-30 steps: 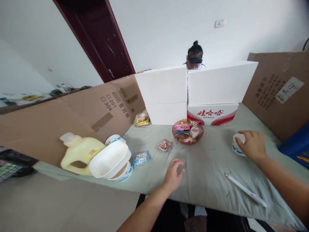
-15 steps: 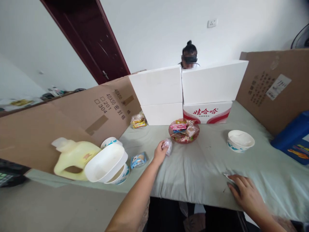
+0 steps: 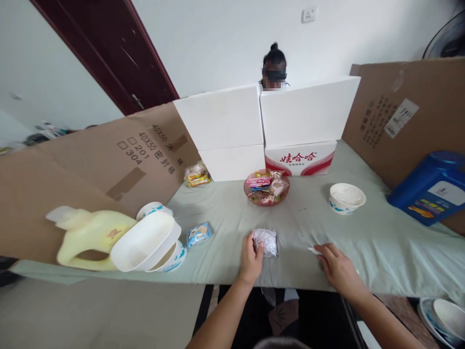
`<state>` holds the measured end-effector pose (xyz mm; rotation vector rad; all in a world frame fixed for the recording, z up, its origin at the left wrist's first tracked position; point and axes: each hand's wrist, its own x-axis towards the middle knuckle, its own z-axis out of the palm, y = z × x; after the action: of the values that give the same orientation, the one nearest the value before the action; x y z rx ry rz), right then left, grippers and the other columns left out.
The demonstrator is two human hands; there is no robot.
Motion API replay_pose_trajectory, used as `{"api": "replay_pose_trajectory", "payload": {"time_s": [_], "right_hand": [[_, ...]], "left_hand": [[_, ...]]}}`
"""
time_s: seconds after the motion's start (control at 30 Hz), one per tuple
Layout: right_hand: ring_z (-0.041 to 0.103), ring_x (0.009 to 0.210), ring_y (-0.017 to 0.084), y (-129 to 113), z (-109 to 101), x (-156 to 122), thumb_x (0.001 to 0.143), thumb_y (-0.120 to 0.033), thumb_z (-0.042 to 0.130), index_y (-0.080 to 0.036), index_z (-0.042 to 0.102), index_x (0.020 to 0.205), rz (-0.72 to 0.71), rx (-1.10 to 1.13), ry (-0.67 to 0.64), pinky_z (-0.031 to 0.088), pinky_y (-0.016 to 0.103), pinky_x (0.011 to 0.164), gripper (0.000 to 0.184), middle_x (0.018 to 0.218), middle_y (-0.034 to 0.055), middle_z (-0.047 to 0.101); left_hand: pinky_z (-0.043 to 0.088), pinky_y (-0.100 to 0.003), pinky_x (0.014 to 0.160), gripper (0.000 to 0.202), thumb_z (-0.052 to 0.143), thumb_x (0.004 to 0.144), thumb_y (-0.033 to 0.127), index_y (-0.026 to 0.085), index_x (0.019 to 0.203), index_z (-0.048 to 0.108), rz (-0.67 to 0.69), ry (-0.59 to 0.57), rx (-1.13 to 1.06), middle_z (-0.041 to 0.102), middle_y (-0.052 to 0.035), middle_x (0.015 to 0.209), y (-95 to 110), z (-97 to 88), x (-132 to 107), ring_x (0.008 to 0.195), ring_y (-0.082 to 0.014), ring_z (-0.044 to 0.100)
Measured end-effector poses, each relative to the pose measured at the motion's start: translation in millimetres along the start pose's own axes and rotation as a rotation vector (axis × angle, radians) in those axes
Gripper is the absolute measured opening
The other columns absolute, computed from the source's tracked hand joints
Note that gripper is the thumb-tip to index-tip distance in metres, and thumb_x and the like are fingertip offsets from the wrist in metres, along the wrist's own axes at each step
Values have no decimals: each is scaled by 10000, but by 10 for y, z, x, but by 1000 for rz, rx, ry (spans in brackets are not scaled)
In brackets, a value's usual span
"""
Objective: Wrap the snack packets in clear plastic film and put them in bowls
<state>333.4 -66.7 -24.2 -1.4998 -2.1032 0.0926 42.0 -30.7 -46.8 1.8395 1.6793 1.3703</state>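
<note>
My left hand (image 3: pixel 251 261) is closed on the left edge of a clear-wrapped, whitish-purple snack packet (image 3: pixel 268 242), thumb on top, at the near middle of the table. To the right, my right hand (image 3: pixel 340 272) rests low over the cloth. Its fingers pinch a small white scrap (image 3: pixel 315 250), which could be paper or wrapper; most of it is hidden. Beyond the packet stands a pink glass bowl (image 3: pixel 267 201) of wrapped snacks. A blue snack packet (image 3: pixel 199 234) lies left of my left hand.
At left, a pale yellow jug (image 3: pixel 98 232) lies beside a white oval tub (image 3: pixel 145 242) and paper bowls. A paper bowl (image 3: pixel 347 198) and a blue bottle (image 3: pixel 430 186) are at right. White boxes (image 3: pixel 221 121) and cardboard (image 3: pixel 72 179) wall the table; a person sits behind.
My left hand has brought the clear-wrapped packet from beside the pink bowl toward me. My right hand, still pinching the white scrap, is nearer to the left hand. The view has shifted.
</note>
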Motion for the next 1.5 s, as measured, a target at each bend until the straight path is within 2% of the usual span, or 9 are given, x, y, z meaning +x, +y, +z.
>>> {"api": "replay_pose_trajectory", "payload": {"time_s": [0.33,0.43,0.53,0.7,0.83,0.93,1.07,1.27,1.5], "right_hand": [[629,825,171,-1069,190,776,940,-167,413,-231,582,1147,-154,-34,-276,455,268,717,275,1023,59,625],[625,817,173,-1134,240,835,923,-156,439,-240,599,1120,-167,-83,-340,439,265,701,267,986,55,623],[625,767,154,-932,247,717,928,-162,426,-249,617,1105,-130,-99,-368,427,252,671,275,945,49,626],[619,778,167,-243,159,320,939,-207,407,-246,651,1089,-38,-129,-214,440,277,691,289,895,52,640],[582,846,238,55,62,152,927,-279,441,-228,690,978,49,-214,1,451,374,748,259,892,87,656],[562,910,255,-125,-12,194,926,-309,453,-219,679,957,48,-139,131,458,407,780,245,960,100,651],[554,978,229,-760,-121,318,923,-217,473,-205,623,1019,-137,148,194,464,413,865,178,990,90,629],[557,1041,214,-1424,52,388,894,-136,458,-209,570,1076,-481,333,47,491,392,892,226,1051,84,621],[601,893,209,-916,500,325,885,-124,449,-181,550,1105,-64,-13,0,503,327,751,249,1057,108,616]], "left_hand": [[496,-391,867,330,563,878,372,186,1145,507,60,-102,-60,573,-99,1065,78,-54,32,998,-230,574],[479,-416,908,351,577,861,345,186,1164,496,71,-109,-63,558,-109,1113,61,-60,29,1046,-241,559],[462,-431,936,349,568,858,305,182,1176,493,68,-100,-41,544,-118,1140,37,-48,18,1077,-244,544],[419,-456,987,341,528,897,409,190,1159,534,135,-78,-68,489,-136,1249,68,-100,13,1181,-260,483],[305,-498,1079,560,261,945,602,227,1186,599,302,-230,-100,456,-116,1358,187,-234,26,1328,-287,343],[195,-529,1124,659,183,925,656,255,1319,526,411,-397,-36,482,-98,1386,279,-278,27,1396,-299,250],[145,-554,1131,561,423,933,499,231,1424,381,439,-489,130,508,-109,1388,320,-217,9,1405,-293,268],[217,-513,1141,354,523,900,260,255,1252,565,448,-445,203,598,-59,1286,242,-119,13,1355,-256,370],[472,-425,908,195,492,915,276,212,883,673,124,-41,-49,673,-71,928,143,-162,14,976,-227,602]]}}
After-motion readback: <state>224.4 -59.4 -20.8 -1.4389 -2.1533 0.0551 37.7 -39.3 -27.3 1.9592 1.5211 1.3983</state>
